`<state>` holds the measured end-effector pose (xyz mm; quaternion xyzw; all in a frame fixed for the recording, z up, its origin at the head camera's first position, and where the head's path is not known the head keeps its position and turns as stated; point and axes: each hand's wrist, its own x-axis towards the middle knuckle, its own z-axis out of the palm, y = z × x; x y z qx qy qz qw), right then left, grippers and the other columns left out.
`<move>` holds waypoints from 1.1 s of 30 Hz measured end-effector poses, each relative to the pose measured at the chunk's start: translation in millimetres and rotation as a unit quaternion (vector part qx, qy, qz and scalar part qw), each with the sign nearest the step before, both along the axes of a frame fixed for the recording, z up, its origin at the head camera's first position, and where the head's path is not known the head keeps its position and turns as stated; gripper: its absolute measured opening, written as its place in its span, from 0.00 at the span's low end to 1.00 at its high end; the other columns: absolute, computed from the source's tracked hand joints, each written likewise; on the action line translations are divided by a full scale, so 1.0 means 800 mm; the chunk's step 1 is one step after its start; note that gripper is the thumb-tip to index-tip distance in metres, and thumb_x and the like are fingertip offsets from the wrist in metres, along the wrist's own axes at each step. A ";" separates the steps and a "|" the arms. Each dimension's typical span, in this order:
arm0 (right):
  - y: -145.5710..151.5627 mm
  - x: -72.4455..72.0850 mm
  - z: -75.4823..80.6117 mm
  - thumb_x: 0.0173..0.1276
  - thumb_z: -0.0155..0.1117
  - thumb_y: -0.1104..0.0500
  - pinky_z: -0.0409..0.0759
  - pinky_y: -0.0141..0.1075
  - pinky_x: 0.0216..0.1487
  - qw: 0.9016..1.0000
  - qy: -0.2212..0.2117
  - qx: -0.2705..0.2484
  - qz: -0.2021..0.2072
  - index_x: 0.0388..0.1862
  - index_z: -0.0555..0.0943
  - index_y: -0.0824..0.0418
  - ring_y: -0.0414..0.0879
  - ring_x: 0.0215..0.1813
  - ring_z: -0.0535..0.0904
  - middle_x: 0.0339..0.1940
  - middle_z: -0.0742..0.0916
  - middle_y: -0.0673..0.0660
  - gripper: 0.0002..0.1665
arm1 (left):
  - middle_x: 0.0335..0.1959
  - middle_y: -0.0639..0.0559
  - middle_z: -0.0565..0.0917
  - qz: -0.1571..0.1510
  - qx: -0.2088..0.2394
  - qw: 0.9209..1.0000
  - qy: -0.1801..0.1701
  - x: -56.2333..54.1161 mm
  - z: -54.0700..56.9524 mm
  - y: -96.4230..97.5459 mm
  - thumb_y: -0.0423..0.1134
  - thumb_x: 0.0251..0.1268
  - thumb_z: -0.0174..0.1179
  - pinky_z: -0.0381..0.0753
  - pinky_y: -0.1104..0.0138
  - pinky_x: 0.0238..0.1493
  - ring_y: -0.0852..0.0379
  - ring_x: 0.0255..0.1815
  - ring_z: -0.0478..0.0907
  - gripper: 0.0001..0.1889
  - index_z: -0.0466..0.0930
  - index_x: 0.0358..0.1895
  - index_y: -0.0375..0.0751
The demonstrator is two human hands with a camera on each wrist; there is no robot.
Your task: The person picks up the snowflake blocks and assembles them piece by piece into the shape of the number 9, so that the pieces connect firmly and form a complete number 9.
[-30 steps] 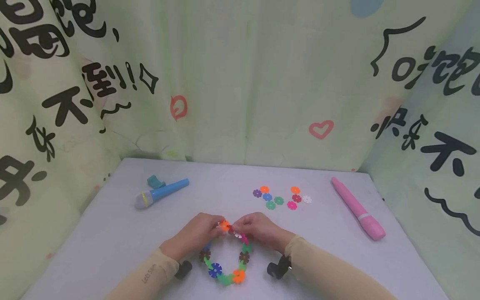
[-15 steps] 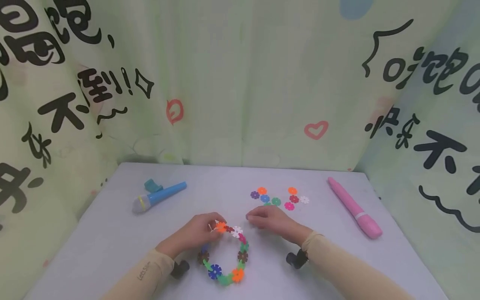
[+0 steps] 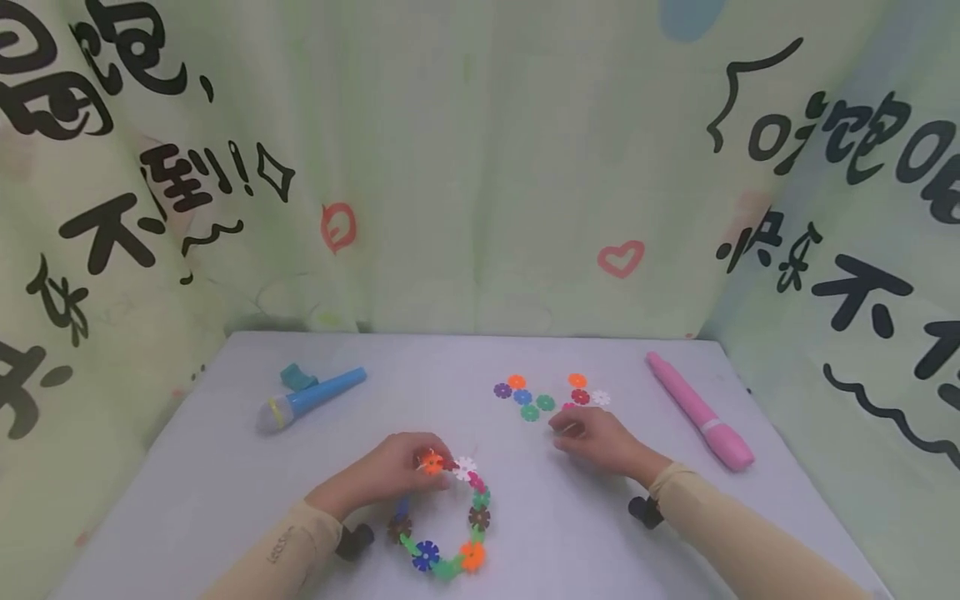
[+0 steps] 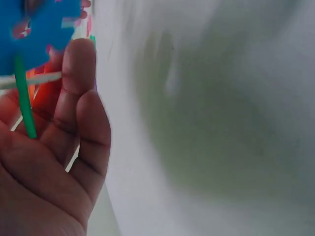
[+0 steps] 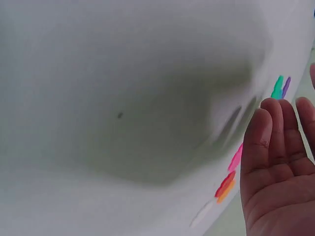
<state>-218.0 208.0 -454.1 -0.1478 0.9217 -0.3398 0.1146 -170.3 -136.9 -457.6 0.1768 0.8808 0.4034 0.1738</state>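
Note:
A ring of linked plastic snowflake discs in several colours is held at its upper left by my left hand, which pinches it near an orange disc. In the left wrist view, a blue disc and a green disc show beside the curled fingers. To the right, my right hand hovers just in front of the loose discs, holding nothing; its fingers look fairly straight in the right wrist view. A pink loose disc is partly covered by that hand, close to a red disc.
Loose green, blue and purple discs lie left of the right hand. A blue toy microphone and a teal piece lie back left. A pink microphone lies right. Curtains enclose the white table.
My right hand has let go of the ring and moved right and slightly forward to the loose discs. The left hand still holds the ring in nearly the same place.

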 end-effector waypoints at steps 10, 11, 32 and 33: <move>0.022 -0.020 -0.013 0.64 0.69 0.66 0.80 0.48 0.51 0.995 0.064 0.077 -0.029 0.57 0.81 0.62 0.50 0.48 0.79 0.49 0.82 0.54 0.21 | 0.34 0.60 0.80 0.007 0.002 1.000 0.017 0.004 -0.006 -0.007 0.44 0.60 0.72 0.79 0.63 0.36 0.56 0.35 0.75 0.09 0.83 0.40 0.54; 0.024 -0.021 -0.015 0.65 0.68 0.65 0.80 0.48 0.51 0.994 0.065 0.082 -0.032 0.57 0.81 0.62 0.50 0.48 0.79 0.49 0.82 0.54 0.21 | 0.34 0.59 0.80 0.006 0.004 1.000 0.016 0.004 -0.006 -0.007 0.44 0.60 0.72 0.79 0.63 0.35 0.56 0.35 0.75 0.10 0.83 0.42 0.54; 0.031 -0.052 -0.026 0.64 0.71 0.63 0.81 0.44 0.47 0.993 0.042 0.102 -0.031 0.55 0.83 0.62 0.48 0.44 0.77 0.45 0.81 0.55 0.20 | 0.48 0.57 0.83 0.015 -0.009 1.000 0.008 0.009 -0.008 0.001 0.48 0.56 0.75 0.77 0.48 0.56 0.50 0.52 0.76 0.18 0.86 0.49 0.52; 0.031 -0.053 -0.026 0.64 0.71 0.63 0.80 0.44 0.47 0.994 0.039 0.101 -0.032 0.54 0.83 0.61 0.48 0.43 0.76 0.45 0.80 0.54 0.19 | 0.48 0.57 0.83 0.017 -0.007 1.000 0.006 0.009 -0.009 0.002 0.48 0.55 0.75 0.77 0.48 0.56 0.50 0.52 0.76 0.17 0.86 0.48 0.52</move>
